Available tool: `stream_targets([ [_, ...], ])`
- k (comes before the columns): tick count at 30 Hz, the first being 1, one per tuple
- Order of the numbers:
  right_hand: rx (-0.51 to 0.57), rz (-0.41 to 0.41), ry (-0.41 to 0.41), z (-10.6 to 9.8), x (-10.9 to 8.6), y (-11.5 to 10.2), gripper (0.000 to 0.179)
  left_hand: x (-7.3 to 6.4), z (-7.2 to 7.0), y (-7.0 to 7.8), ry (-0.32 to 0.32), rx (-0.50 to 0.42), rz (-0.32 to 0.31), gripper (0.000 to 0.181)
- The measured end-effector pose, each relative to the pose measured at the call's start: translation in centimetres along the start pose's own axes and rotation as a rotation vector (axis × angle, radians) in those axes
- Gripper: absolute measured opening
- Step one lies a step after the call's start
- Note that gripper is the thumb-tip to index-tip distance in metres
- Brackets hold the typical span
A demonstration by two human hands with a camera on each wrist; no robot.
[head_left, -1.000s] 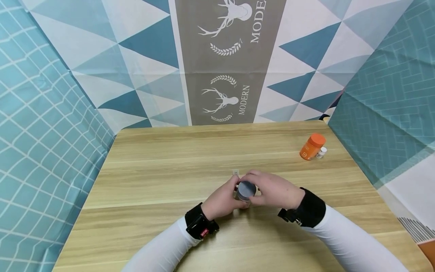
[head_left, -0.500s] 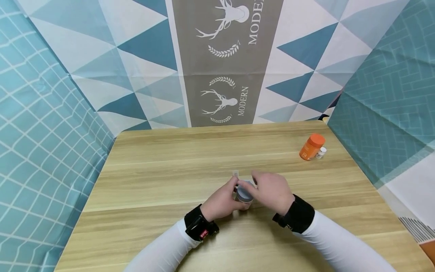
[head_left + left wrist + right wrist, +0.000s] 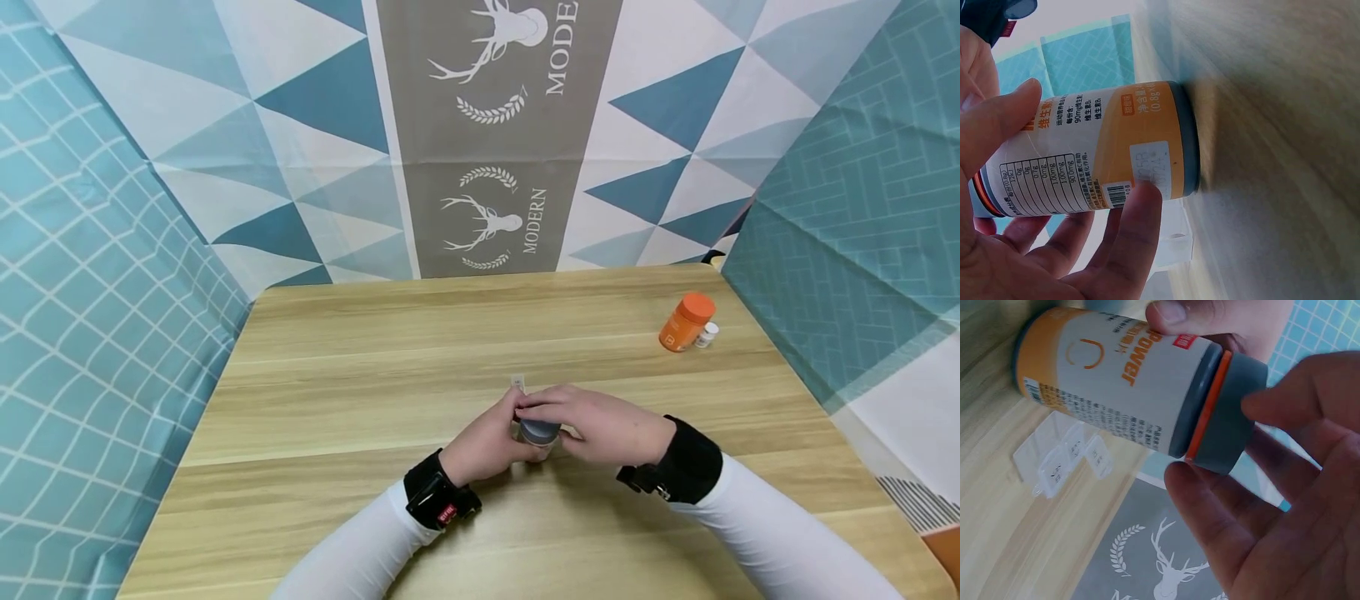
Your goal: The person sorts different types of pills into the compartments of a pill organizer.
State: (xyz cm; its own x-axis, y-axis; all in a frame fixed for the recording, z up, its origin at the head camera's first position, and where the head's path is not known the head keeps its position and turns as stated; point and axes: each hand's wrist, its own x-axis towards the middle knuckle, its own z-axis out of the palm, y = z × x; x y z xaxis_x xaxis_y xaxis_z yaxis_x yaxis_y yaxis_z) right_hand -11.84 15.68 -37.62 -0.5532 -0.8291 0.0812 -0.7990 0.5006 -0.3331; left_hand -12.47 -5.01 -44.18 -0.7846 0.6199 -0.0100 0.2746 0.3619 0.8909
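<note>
A vitamin bottle (image 3: 1094, 144) with a white and orange label stands on the wooden table. My left hand (image 3: 483, 442) grips its body, thumb on one side and fingers on the other. On top is a dark grey bottle cap (image 3: 1235, 412) with an orange ring below it. My right hand (image 3: 622, 429) has its thumb and fingertips around that cap, as the right wrist view shows. From the head, the right fingers cover part of the cap and the hands hide most of the bottle.
Just beyond the bottle lies a clear plastic pill box (image 3: 1054, 453) with a lid raised. An orange bottle (image 3: 686, 322) and a small white bottle (image 3: 707, 335) stand at the table's back right. Patterned cloth (image 3: 322, 167) hangs behind the table.
My right hand turned, its thumb passing over the cap, then turned back with its fingers around the cap. The left hand keeps holding the bottle in place.
</note>
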Motion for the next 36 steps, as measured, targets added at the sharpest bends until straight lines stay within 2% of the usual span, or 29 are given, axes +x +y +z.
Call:
stream_targets([
  [5,0.030,0.074,0.019,0.0,0.2,0.1,0.048,0.0,0.2,0.0,-0.001,0.008,-0.011,0.056],
  [9,0.060,0.187,0.070,0.3,0.3,-0.1,0.044,0.1,0.3,0.0,0.004,0.046,-0.030,0.054],
  [13,0.040,0.306,0.121,1.1,0.5,-0.4,0.041,0.2,0.3,0.0,0.007,0.070,-0.034,0.048],
  [16,0.020,0.361,0.153,1.8,0.6,-0.7,0.042,0.2,0.3,0.0,0.002,0.076,-0.027,0.045],
  [20,0.026,0.379,0.192,2.2,0.6,-1.0,0.041,0.2,0.2,0.0,-0.001,0.074,-0.027,0.045],
  [26,0.073,0.396,0.200,2.3,0.3,-1.4,0.046,0.1,0.1,0.2,0.005,0.076,-0.035,0.045],
  [36,0.046,0.426,0.268,3.2,0.0,-1.8,0.051,0.2,0.4,-0.1,0.018,0.086,-0.024,0.046],
])
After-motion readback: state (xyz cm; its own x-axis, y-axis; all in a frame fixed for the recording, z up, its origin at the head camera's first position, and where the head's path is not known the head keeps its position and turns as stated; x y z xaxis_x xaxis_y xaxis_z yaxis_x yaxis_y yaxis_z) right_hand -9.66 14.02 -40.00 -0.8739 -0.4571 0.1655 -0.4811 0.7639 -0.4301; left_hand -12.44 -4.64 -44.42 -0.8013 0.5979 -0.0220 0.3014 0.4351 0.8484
